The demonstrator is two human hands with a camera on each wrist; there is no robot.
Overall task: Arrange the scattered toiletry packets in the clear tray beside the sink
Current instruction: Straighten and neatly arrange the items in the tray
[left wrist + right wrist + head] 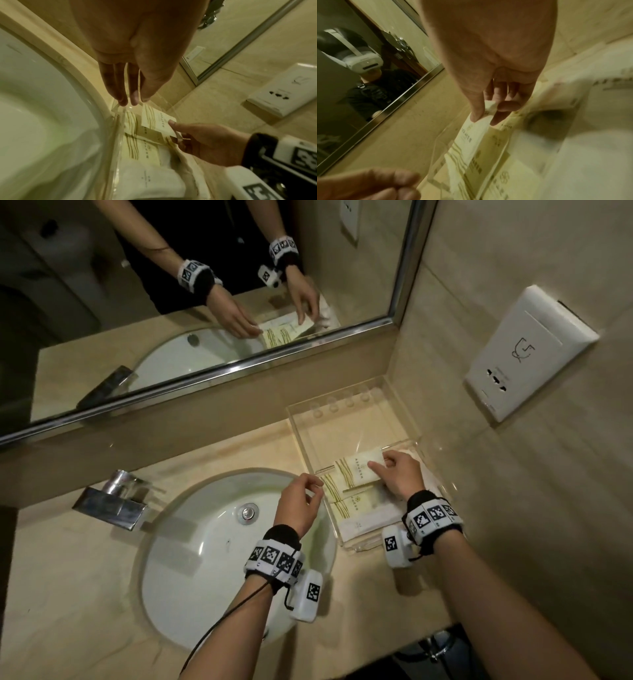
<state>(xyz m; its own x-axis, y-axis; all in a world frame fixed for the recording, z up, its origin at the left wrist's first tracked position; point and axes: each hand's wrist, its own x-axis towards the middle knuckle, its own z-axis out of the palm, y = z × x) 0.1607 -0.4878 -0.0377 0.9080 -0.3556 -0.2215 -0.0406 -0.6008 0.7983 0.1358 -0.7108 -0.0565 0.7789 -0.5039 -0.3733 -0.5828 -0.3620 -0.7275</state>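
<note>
A clear tray (342,402) stands on the counter right of the sink, in the wall corner. Inside its near half lie cream packets with olive stripes, on top of white packets (363,529). My right hand (380,462) pinches the right end of the top striped packet (356,470) between thumb and forefinger; the pinch also shows in the right wrist view, right hand (485,119) on the packet (471,138). A second striped packet (356,505) lies just below it. My left hand (317,484) hovers at the tray's left wall, fingers relaxed and holding nothing; in the left wrist view the left hand (132,101) points down at the tray corner.
The white sink basin (212,542) lies left of the tray, with a chrome faucet (113,501) at its far left. A mirror (205,285) runs along the back wall. A white socket plate (527,350) sits on the right wall. The tray's far half holds nothing.
</note>
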